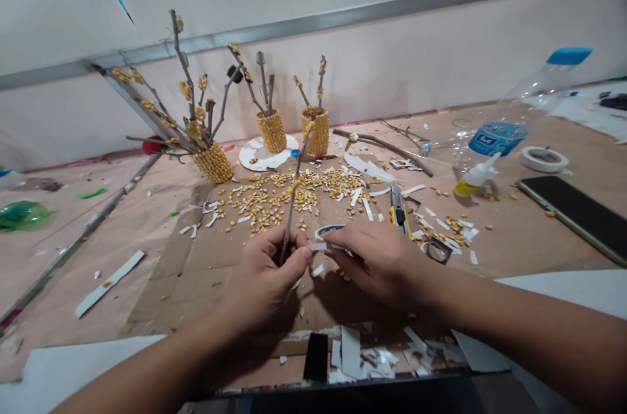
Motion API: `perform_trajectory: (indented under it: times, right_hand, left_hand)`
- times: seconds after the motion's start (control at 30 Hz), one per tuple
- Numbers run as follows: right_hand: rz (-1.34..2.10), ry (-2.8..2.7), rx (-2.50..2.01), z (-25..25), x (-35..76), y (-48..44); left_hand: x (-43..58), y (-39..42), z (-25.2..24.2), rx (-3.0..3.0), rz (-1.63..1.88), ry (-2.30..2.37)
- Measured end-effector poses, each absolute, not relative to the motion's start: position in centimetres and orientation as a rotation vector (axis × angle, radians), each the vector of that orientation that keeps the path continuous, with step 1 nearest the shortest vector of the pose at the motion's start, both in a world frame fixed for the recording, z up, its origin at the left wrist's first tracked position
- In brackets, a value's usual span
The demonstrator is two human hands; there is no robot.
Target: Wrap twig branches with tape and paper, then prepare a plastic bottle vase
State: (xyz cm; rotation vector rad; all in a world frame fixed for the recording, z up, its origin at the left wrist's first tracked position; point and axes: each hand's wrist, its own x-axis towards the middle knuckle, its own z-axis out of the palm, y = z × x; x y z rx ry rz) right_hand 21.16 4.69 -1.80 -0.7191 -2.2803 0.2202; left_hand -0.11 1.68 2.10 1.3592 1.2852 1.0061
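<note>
My left hand [267, 277] is closed around the lower end of a thin dry twig [295, 185] that points away from me and carries a few corn kernels along it. My right hand [375, 257] pinches a small white paper strip [318, 246] against the twig's base, right at my left thumb. Both hands hover over a cardboard sheet [196, 270] strewn with loose corn kernels [289, 195] and white paper scraps.
Three kernel-covered cups [272, 131] holding decorated twigs stand at the back. A utility knife [398, 208], glue bottle [477, 175], plastic water bottle [509, 120], tape roll [543, 159] and a dark phone [578, 215] lie to the right. A long stick [73, 244] lies to the left.
</note>
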Motion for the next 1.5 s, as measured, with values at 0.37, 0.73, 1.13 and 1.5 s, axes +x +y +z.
perform_trajectory:
  times: [0.37, 0.73, 1.13, 1.5]
  right_hand:
    - [0.267, -2.08, -0.778, -0.4, 21.2, 4.9]
    - [0.317, -2.043, -0.784, -0.7, 20.6, 4.5]
    - [0.315, -2.065, -0.752, -0.4, 20.5, 4.1]
    - [0.197, -2.037, -0.669, 0.2, 20.1, 3.7]
  left_hand:
    - [0.0, 2.0, 1.4, 1.02, 1.081, 1.095]
    - [0.4, 1.0, 0.6, 0.953, 0.93, 0.916]
    - [0.3, 1.1, 0.5, 0.976, 1.023, 1.034]
    - [0.4, 1.5, 1.3, 1.073, 1.052, 1.153]
